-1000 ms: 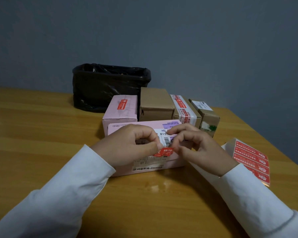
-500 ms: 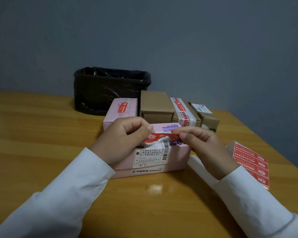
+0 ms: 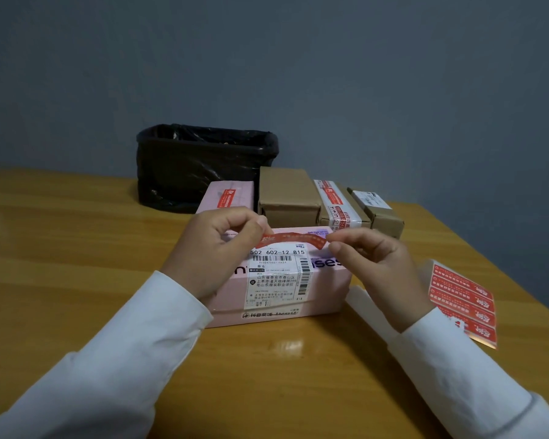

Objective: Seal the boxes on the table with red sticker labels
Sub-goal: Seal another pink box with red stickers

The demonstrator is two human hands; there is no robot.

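A pink box with a white shipping label lies in front of me on the wooden table. A red sticker label is stretched out just over the box's top far edge. My left hand pinches its left end and my right hand pinches its right end. A sheet of red sticker labels lies to the right, by my right wrist.
Behind the pink box stands a row: a smaller pink box with a red sticker, a plain brown box, a taped brown box and a small brown box. A black-lined bin sits at the back.
The red sticker has gone from a small folded piece low on the box front to a full strip held taut between both hands, raised to the box's top.
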